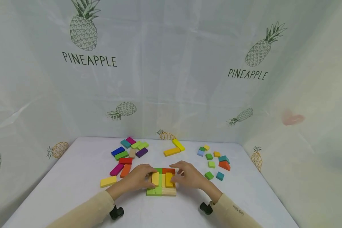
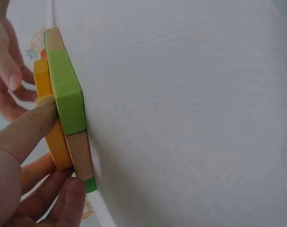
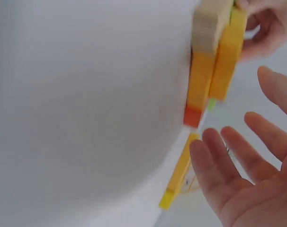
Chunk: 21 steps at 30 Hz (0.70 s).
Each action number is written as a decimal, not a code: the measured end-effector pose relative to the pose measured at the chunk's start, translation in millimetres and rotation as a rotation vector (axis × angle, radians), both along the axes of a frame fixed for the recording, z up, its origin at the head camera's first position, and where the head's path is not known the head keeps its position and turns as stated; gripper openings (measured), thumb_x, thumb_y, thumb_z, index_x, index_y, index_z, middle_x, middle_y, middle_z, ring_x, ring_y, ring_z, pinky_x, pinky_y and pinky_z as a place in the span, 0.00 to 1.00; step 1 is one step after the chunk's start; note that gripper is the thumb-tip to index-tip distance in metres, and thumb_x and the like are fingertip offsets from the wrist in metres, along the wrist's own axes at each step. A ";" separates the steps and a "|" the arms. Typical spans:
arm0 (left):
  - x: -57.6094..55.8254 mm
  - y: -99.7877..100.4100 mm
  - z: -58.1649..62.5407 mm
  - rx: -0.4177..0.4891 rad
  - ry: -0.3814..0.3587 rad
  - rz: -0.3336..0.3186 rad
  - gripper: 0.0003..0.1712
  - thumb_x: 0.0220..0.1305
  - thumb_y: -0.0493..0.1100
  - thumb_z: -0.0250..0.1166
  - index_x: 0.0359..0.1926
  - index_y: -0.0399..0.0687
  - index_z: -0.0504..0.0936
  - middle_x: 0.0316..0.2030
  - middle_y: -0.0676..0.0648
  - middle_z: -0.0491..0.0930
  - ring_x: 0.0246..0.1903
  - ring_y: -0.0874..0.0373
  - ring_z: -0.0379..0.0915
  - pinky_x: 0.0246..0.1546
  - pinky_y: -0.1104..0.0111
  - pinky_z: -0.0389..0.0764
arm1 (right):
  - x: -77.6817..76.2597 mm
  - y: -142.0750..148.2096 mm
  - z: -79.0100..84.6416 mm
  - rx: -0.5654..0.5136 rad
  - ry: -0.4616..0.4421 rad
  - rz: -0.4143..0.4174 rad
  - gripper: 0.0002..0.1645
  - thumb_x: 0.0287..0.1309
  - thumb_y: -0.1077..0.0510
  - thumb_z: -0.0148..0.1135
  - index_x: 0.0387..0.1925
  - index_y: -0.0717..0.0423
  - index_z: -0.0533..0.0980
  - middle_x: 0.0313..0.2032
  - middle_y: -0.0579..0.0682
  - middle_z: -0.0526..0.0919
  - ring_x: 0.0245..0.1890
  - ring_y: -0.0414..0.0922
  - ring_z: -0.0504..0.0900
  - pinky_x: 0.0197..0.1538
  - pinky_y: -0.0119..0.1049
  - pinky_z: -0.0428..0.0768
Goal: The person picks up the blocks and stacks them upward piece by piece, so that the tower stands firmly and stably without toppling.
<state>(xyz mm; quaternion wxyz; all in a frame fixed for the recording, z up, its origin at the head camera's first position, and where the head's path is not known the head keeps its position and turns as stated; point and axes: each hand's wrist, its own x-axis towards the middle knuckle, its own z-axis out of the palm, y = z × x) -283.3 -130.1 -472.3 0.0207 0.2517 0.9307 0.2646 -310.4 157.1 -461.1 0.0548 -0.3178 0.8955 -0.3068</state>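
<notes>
On the white table, flat wooden blocks lie together as a rectangular layer, including a light green block, a natural wood block and a red block. Two more blocks lie on top. My left hand pinches the pale yellow block by its ends, thumb at the near end, as the left wrist view shows with the yellow block. Beside the other top block, a deeper yellow one, is my right hand. Its fingers are spread and apart from the blocks in the right wrist view.
Behind and left of the layer lie several loose long blocks, among them an orange block and a yellow block. Two yellow blocks touch at the back. Small blocks, including a red-orange triangle, are scattered right. A pineapple-print curtain hangs behind.
</notes>
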 end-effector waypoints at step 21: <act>-3.1 -1.8 -4.4 -0.007 -0.003 -0.011 0.35 0.57 0.55 0.82 0.64 0.51 0.85 0.55 0.52 0.83 0.57 0.53 0.77 0.64 0.50 0.81 | -110.7 -6.6 -2.1 0.212 0.098 -0.189 0.29 0.70 0.60 0.69 0.70 0.57 0.77 0.69 0.58 0.77 0.68 0.57 0.76 0.74 0.55 0.73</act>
